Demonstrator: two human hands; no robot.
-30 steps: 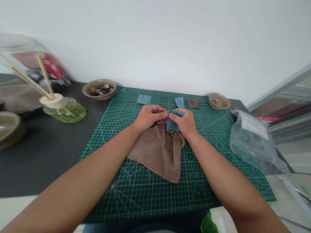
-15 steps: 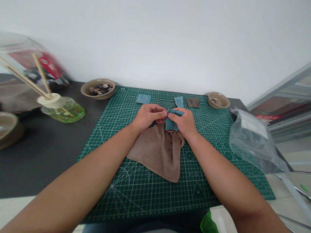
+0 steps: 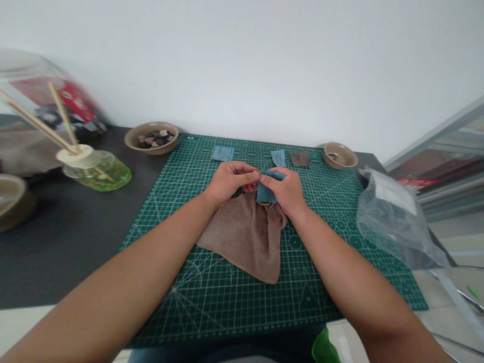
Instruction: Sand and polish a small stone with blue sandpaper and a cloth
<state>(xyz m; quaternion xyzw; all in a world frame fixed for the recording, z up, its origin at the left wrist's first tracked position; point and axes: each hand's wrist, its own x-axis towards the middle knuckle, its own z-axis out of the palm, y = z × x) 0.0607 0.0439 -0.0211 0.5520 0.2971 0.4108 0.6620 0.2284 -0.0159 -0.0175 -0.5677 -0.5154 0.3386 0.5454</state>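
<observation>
My right hand grips a folded blue piece of what looks like sandpaper between thumb and fingers. Close beside it, my left hand is closed in a pinch on something tiny that I cannot make out, its fingertips meeting the sandpaper's edge. Beneath both hands a brown cloth lies crumpled, one corner pointing toward me. Farther back are two flat blue pieces and a brown piece with faint print.
A green cutting mat covers the dark table. At the back left stands a bowl of small dark and tan pieces; a smaller bowl sits back right. A reed diffuser is left, a clear plastic bag right.
Almost nothing differs. Both hands stay together over the cloth, with the sandpaper shifted only slightly.
</observation>
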